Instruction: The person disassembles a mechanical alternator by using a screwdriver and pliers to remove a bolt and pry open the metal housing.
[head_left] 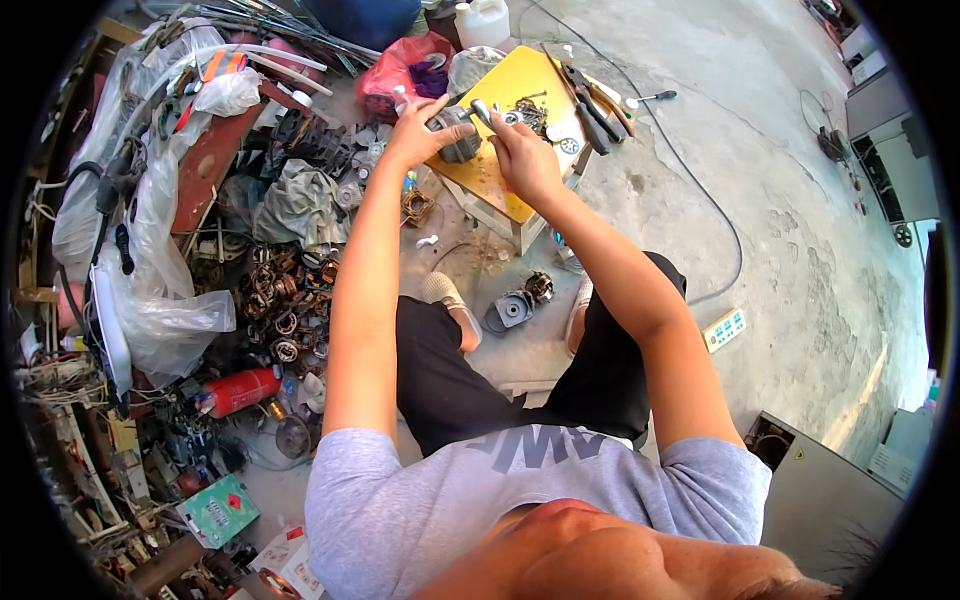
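Observation:
A low wooden stool with a yellow top [482,182] stands in front of me. On its left edge is a grey ribbed motor part [462,150], which my left hand [422,132] grips from the left with thumb and fingers spread around it. My right hand [524,158] is closed around a small tool with a rounded metal end [482,110]; its exact kind is hidden by my fingers. That end is close beside the motor part. Small metal parts [530,115] lie on the stool to the right, near a pale round disc [570,146].
Pliers and cutters [595,110] lie at the stool's right edge. Another motor piece [515,308] rests on the floor between my feet. Scrap copper coils [285,300], plastic sheeting [165,320] and a red cylinder [240,391] crowd the left. A power strip [724,330] lies right.

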